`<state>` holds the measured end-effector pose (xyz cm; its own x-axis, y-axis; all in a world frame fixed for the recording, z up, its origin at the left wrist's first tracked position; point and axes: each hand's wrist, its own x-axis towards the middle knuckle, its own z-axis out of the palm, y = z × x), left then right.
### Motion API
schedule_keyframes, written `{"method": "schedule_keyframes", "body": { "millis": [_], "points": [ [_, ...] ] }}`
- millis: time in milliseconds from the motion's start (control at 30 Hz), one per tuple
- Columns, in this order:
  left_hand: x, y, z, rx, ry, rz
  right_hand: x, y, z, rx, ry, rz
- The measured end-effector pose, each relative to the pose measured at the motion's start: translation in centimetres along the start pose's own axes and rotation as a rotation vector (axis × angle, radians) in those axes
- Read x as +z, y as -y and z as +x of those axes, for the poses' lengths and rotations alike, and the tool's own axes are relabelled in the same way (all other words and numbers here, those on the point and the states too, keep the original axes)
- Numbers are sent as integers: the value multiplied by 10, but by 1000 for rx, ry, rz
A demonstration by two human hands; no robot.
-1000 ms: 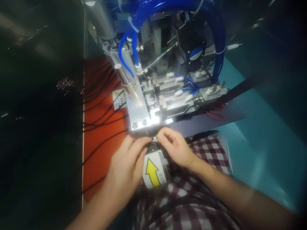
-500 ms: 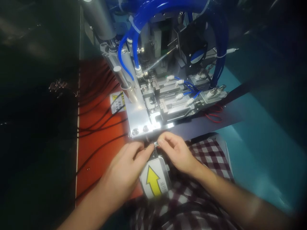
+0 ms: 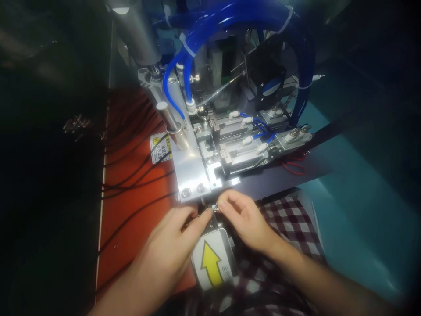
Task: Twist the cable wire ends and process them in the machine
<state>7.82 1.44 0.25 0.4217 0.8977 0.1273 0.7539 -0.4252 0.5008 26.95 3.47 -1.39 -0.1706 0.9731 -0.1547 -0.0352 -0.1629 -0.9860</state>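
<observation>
My left hand (image 3: 177, 232) is closed, its thumb and fingers pinched at the front edge of the machine (image 3: 194, 175). Close to its right, my right hand (image 3: 241, 215) is closed too, thumb and forefinger pinched. A small part with thin wires (image 3: 215, 209) shows between the two sets of fingertips. It is too small to name, and the fingers cover much of it. Below the fingertips lies a white plate with a yellow arrow (image 3: 210, 263).
Metal slides with white fittings (image 3: 241, 153) and blue tubes (image 3: 230, 19) stand beyond my hands. Black cables (image 3: 138, 210) cross the orange surface (image 3: 125, 259) on the left. Small wire pieces (image 3: 78, 126) lie farther left, and checkered cloth (image 3: 292, 219) is at the right.
The whole view has shifted, so the machine and hands appear slightly lower. Both hands keep their pinch at the same place, with only slight finger movement.
</observation>
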Motion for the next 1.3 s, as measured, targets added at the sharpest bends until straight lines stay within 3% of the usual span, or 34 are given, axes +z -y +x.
{"method": "schedule_keyframes", "body": {
  "millis": [100, 400, 967, 1300],
  "points": [
    [1, 3, 1, 49, -26, 26, 0, -1, 0, -1, 0, 10],
    [-9, -8, 8, 108, 56, 112, 1, -2, 0, 36, -5, 67],
    [-9, 0, 5, 186, 97, 122, 4, -7, -2, -85, -38, 6],
    [-7, -7, 1, 64, 102, 66, 0, -13, -5, -234, -26, -204]
  ]
}}
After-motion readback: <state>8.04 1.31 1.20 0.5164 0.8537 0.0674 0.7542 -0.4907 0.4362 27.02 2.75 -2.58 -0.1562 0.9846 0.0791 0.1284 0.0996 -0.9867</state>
